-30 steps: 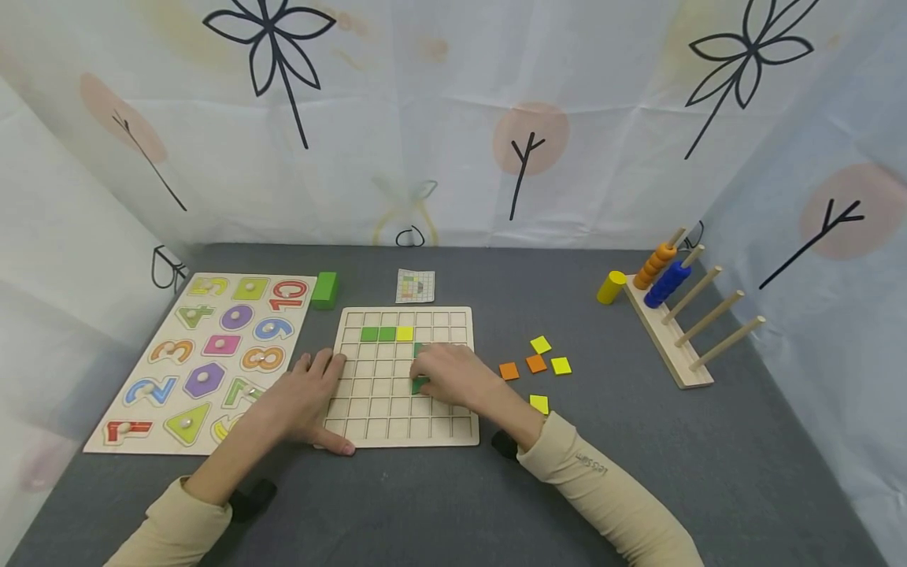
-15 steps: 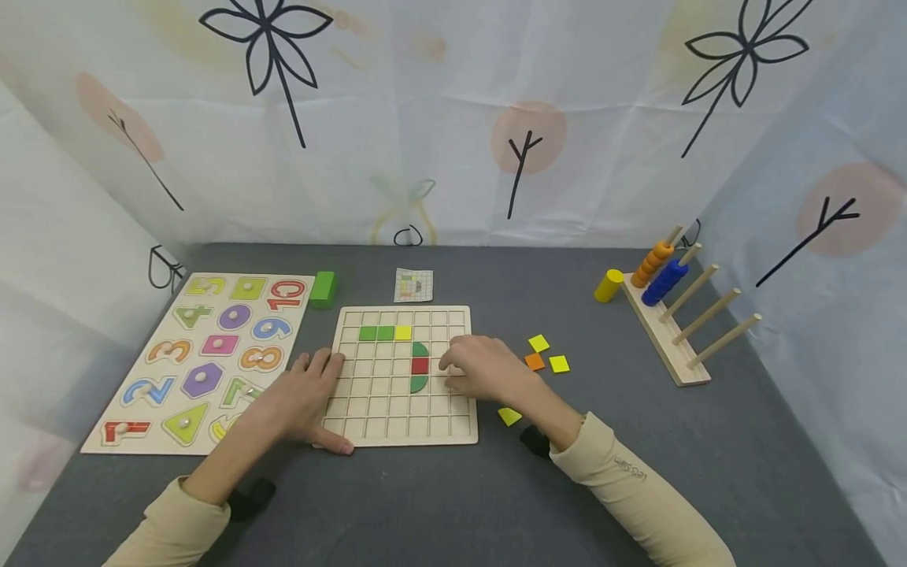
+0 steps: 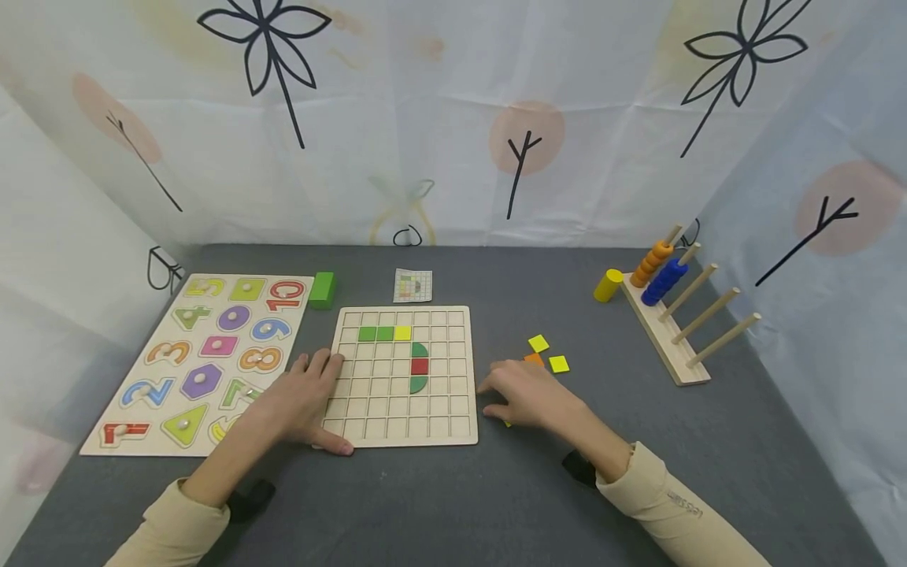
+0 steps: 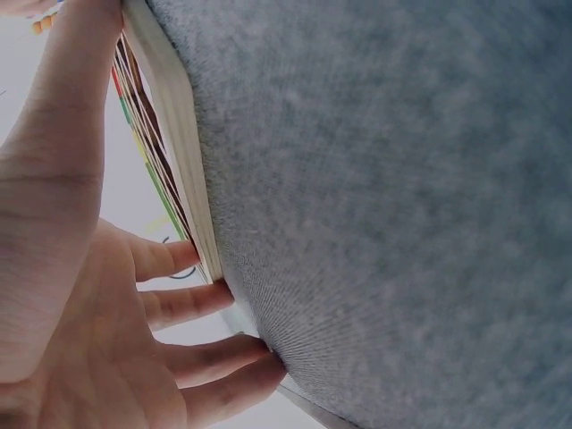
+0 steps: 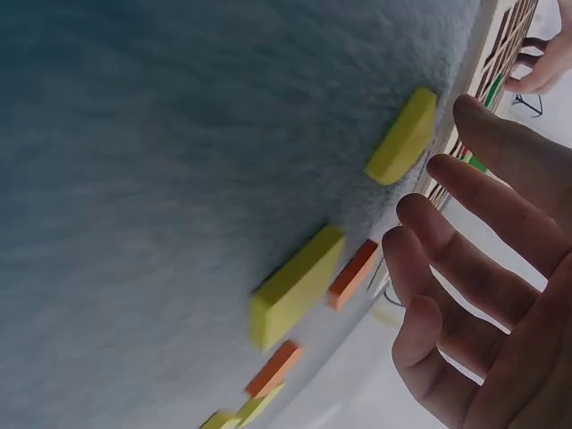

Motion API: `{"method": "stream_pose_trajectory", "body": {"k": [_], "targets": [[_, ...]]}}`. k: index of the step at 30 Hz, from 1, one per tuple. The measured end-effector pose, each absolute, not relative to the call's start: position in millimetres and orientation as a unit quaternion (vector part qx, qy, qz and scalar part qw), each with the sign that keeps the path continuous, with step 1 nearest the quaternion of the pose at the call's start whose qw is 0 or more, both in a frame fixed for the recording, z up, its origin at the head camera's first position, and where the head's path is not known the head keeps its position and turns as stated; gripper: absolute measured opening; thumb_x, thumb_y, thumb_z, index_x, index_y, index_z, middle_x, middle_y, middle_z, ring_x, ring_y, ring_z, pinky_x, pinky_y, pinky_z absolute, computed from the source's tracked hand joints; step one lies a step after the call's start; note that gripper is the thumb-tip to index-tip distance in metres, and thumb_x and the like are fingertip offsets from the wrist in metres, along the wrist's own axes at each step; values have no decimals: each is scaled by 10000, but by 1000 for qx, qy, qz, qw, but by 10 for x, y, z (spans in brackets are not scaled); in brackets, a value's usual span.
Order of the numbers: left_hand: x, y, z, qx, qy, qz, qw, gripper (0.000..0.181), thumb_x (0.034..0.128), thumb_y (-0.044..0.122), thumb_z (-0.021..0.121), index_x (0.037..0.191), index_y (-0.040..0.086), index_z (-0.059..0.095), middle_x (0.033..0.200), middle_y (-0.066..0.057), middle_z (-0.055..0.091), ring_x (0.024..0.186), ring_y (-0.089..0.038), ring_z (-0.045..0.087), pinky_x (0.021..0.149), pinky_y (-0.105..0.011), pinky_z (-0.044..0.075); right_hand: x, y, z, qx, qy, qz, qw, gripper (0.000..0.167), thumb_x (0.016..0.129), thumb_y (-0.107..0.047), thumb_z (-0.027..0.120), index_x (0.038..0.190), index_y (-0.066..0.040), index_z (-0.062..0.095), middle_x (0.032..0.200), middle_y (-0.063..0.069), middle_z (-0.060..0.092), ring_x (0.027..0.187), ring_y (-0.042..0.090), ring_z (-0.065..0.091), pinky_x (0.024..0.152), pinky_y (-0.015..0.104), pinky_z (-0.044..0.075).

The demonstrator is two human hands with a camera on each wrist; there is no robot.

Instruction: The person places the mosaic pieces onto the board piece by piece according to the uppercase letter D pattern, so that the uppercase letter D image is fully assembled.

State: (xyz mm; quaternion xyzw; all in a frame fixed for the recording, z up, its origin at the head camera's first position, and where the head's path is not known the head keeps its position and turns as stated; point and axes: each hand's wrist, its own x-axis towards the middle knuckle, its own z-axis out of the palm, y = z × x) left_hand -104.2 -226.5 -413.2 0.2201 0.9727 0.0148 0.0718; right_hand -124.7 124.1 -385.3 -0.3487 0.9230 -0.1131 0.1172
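Observation:
The gridded wooden board carries two green squares, a yellow square and a column of a red square between two rounded green pieces. My left hand touches the board's left side with its fingers, thumb by the lower-left corner; in the left wrist view the fingers are fairly straight against its edge. To the right of the board, my right hand hovers near loose tiles. The right wrist view shows its fingers apart and empty, beside yellow tiles and orange tiles.
A number-and-shape puzzle board lies left, with a green block at its upper right. Behind the grid is a small pattern card. At the right stand a yellow cylinder and a peg rack with orange and blue beads.
My right hand has moved right, off the grid, uncovering the red square and rounded green pieces. One loose yellow tile has shifted left towards the board. My left hand has stayed in place.

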Motion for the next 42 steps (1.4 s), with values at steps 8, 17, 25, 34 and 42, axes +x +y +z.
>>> {"method": "stream_pose_trajectory", "body": {"k": [8,17,25,34,42], "targets": [[-1041,-2264,-4131,221,973,14,68,1360,509,831,829,1440,-71,415,1402,-320,478,1221,-604,536,968,-646,520,-1125,1415,-3834,-332,926,-99,152,242,795,-144,873,1024,-119,802,951,-15,754,751,51,571,656,248,486],[-1040,-2262,-4124,223,972,10,68,1359,514,835,823,1441,-71,414,1405,-324,475,1225,-607,535,968,-649,520,-1109,1458,-3869,-331,924,-121,146,235,767,-84,874,988,-119,801,976,-12,768,820,92,656,694,271,537],[-1037,-2259,-4124,220,973,11,71,1368,512,850,812,1446,-68,414,1405,-315,474,1228,-595,535,967,-646,521,-1139,1439,-3887,-358,911,-168,121,199,789,-75,866,795,-158,686,767,-72,669,664,36,531,612,195,446],[-1032,-2256,-4126,219,973,9,71,1368,511,852,810,1444,-68,416,1402,-312,478,1228,-595,537,962,-647,523,-1145,1431,-3916,-362,908,-168,129,172,770,-125,891,854,-142,742,842,-60,710,717,55,565,649,204,468],[-1032,-2256,-4127,219,973,12,72,1361,515,838,820,1443,-73,415,1411,-316,474,1232,-605,530,965,-654,519,-1148,1451,-3897,-347,912,-152,158,300,759,-123,897,1040,-96,796,1025,4,772,931,134,702,808,317,585]]}}
